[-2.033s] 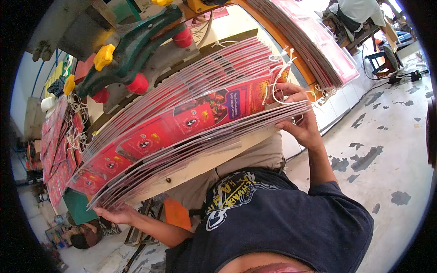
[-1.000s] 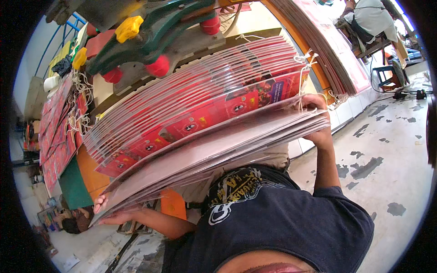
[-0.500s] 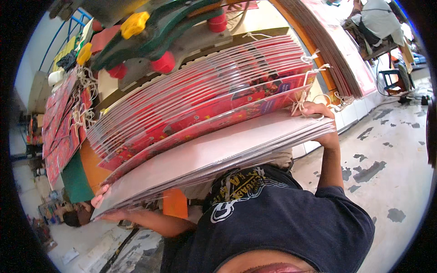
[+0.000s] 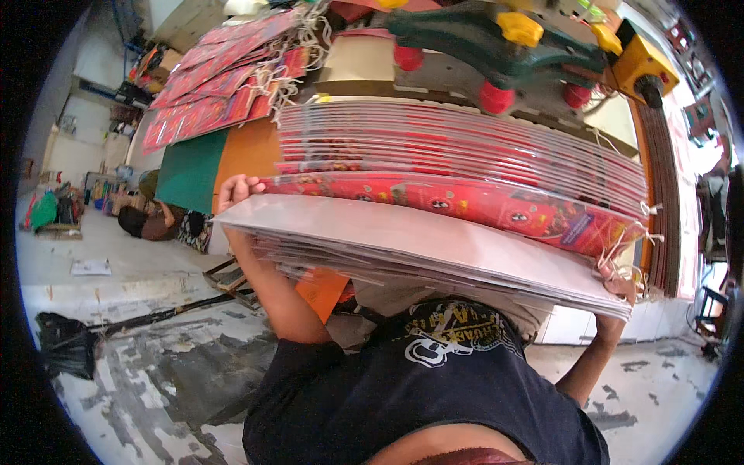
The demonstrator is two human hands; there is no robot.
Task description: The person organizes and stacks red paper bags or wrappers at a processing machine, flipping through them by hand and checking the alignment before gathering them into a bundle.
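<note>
A sheaf of long, thin printed boards spans the space in front of me, its white backs facing up and its layered edges toward my body. At the left end my left hand is closed on the sheaf, fingers curled over its corner. My right hand grips the right end, where white cords hang; part of that hand is hidden. Just beyond the sheaf, a red printed board with a clear glossy cover leans toward it. Behind that stands a tight row of similar red boards, edges up, with cords at the right.
A loose pile of red corded boards lies at the far left, above a green panel and an orange surface. A dark green metal frame with yellow knobs stands behind the row. Another person is low at the left.
My view has swung left, so the boards and frame appear farther right. The held sheaf now slants down to the right instead of up. Both hands keep hold of its ends.
</note>
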